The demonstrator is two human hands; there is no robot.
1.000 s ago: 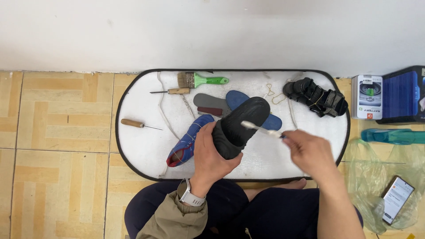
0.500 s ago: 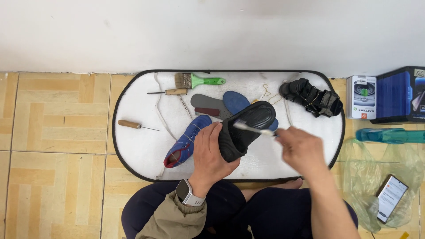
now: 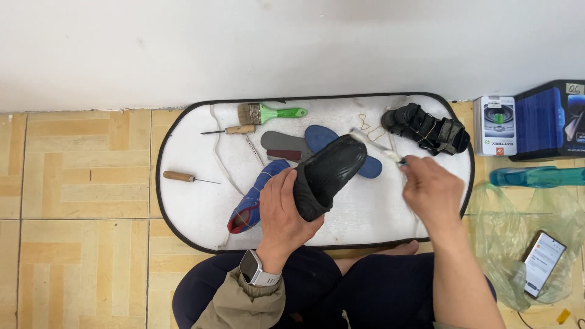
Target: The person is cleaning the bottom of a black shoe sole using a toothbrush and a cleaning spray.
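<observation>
White box (image 3: 495, 125) with a blue-green picture and dark blue case (image 3: 547, 119) stand far right, off the mat (image 3: 189, 201). Left hand (image 3: 281, 210) clasps black shoe (image 3: 329, 175), sole up, mid-mat. Right hand (image 3: 431, 192) pinches a small brush (image 3: 378, 145) touching its toe.

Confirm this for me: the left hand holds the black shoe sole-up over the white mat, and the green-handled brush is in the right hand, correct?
Not quite. The green-handled brush lies on the white mat near the wall; the head view shows the right hand holding a thin whitish stick-like tool instead. The left hand does hold the black shoe sole-up.
</observation>
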